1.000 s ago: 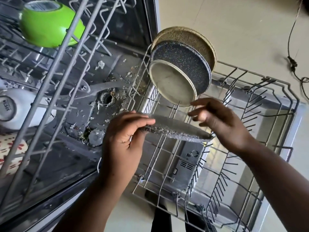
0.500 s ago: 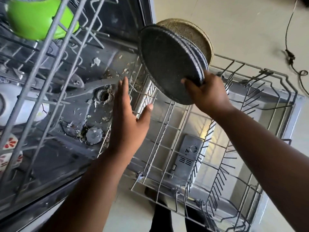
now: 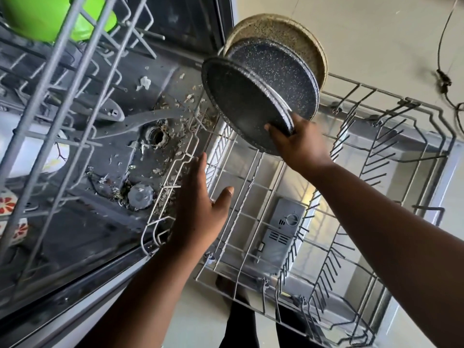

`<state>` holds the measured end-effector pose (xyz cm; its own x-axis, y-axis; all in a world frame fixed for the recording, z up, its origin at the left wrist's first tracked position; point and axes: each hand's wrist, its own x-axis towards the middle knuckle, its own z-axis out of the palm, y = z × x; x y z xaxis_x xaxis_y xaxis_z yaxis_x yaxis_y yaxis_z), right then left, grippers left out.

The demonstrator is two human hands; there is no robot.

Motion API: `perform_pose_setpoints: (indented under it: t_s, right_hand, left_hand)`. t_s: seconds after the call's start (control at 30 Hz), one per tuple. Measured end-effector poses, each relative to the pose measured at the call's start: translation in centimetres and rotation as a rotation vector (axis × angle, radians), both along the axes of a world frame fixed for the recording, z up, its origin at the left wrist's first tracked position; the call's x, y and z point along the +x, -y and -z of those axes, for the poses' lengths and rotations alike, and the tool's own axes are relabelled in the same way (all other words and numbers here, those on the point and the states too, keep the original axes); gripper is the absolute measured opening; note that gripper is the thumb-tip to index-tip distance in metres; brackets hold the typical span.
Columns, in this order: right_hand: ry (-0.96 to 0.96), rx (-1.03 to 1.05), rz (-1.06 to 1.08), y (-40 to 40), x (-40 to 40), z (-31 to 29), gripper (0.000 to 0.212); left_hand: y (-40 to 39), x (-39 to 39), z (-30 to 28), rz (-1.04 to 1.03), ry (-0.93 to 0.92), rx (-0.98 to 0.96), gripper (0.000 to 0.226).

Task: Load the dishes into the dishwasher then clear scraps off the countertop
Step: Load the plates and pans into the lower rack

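The right hand [image 3: 300, 144] grips the lower edge of a dark speckled plate [image 3: 241, 106], thumb on its near face and fingers hidden behind the rim, holding it upright at the far left corner of the lower rack [image 3: 376, 156]. The left hand [image 3: 200, 209] holds nothing: its fingers are straight and together, the thumb spread to the side, the palm hovering over the left edge of the rack just beside the wire rim; whether it touches the wires cannot be told. Right behind the gripped plate stands a second dark speckled plate [image 3: 283, 71], and behind that a tan speckled plate [image 3: 288, 36], the three leaning close together like a fanned stack. The lower rack is pulled out over the open dishwasher door [image 3: 283, 227], whose detergent compartment shows through the wires. To the left, the dishwasher tub floor [image 3: 130, 151] is strewn with pale food scraps around the drain and the grey spray arm [image 3: 150, 121]. The upper rack [image 3: 62, 71] crosses the near left of the view, with a green bowl [image 3: 50, 16] at the top corner, a white dish [image 3: 32, 154] below it, and a red-flowered dish [image 3: 10, 214] at the left edge. A dark cord [image 3: 444, 79] lies on the pale floor at the upper right.
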<state>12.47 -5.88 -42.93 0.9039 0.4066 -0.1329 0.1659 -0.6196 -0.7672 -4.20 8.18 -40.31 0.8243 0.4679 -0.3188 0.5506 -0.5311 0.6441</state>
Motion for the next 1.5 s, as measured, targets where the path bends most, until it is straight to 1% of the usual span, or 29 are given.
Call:
perform_pose_setpoints:
  t_s: [0.1, 0.2, 0.23, 0.37, 0.47, 0.53, 0.67, 0.77, 0.87, 0.93, 1.0, 1.1, 1.2, 1.27, 1.37, 1.4, 1.5]
  right_hand:
    - [-0.053, -0.058, -0.031, 0.3, -0.9, 0.9, 0.022]
    - [-0.176, -0.043, 0.043, 0.5, -1.4, 1.7, 0.022]
    - [-0.200, -0.070, 0.055, 0.5, -1.3, 1.9, 0.024]
    - [-0.228, -0.397, 0.022, -0.1, -1.3, 2.9, 0.048]
    - [-0.347, -0.485, 0.052, 0.4, -1.4, 3.5, 0.057]
    - [-0.409, -0.494, 0.035, 1.2, -1.6, 3.9, 0.056]
    - [-0.442, -0.439, 0.027, 2.6, -2.2, 3.8, 0.048]
    - [-0.468, -0.430, 0.029, 3.6, -3.5, 2.9, 0.053]
    - [-0.396, -0.564, -0.101, 5.4, -6.6, 0.4, 0.058]
    - [-0.311, -0.662, -0.283, 6.8, -9.8, -1.9, 0.058]
    - [-0.248, -0.725, -0.474, 7.8, -13.3, -4.4, 0.061]
    - [-0.185, -0.782, -0.691, 8.2, -17.6, -8.4, 0.065]
    - [-0.043, -0.678, -0.792, 7.5, -20.7, -13.3, 0.059]
    - [0.063, -0.643, -0.880, 7.1, -21.8, -16.3, 0.064]
    - [0.161, -0.651, -1.025, 5.9, -23.4, -20.4, 0.078]
    - [0.194, -0.642, -1.056, 5.6, -23.8, -21.4, 0.079]
    - [0.267, -0.626, -1.173, 3.9, -25.7, -25.0, 0.075]
  left_hand:
    - [0.2, -0.2, 0.1, 0.003, 0.000, -0.008, 0.080]
    - [0.5, -0.4, 0.2, 0.008, -0.014, 0.009, 0.078]
    - [0.5, -0.4, 0.3, 0.013, -0.018, 0.014, 0.078]
    - [1.0, -0.9, 0.5, 0.046, -0.050, -0.008, 0.077]
    - [1.5, -1.5, 0.3, 0.081, -0.061, 0.004, 0.077]
    - [1.6, -2.0, 0.2, 0.097, -0.081, 0.018, 0.079]
    - [1.7, -3.2, -0.2, 0.148, -0.104, 0.035, 0.077]
    - [2.0, -4.3, -1.0, 0.154, -0.128, 0.054, 0.076]
    - [2.6, -6.1, -3.0, 0.170, -0.177, 0.044, 0.082]
    - [3.2, -7.8, -4.6, 0.195, -0.237, 0.063, 0.088]
    - [3.6, -9.8, -6.4, 0.222, -0.329, 0.094, 0.093]
    - [4.7, -12.8, -9.6, 0.239, -0.456, 0.130, 0.091]
    - [6.0, -15.4, -13.9, 0.182, -0.475, 0.167, 0.088]
    - [6.7, -17.0, -16.4, 0.174, -0.506, 0.209, 0.093]
    - [7.5, -19.8, -20.2, 0.122, -0.547, 0.239, 0.083]
    - [7.8, -20.4, -21.2, 0.112, -0.561, 0.233, 0.083]
    - [8.6, -23.4, -25.2, 0.016, -0.563, 0.230, 0.095]
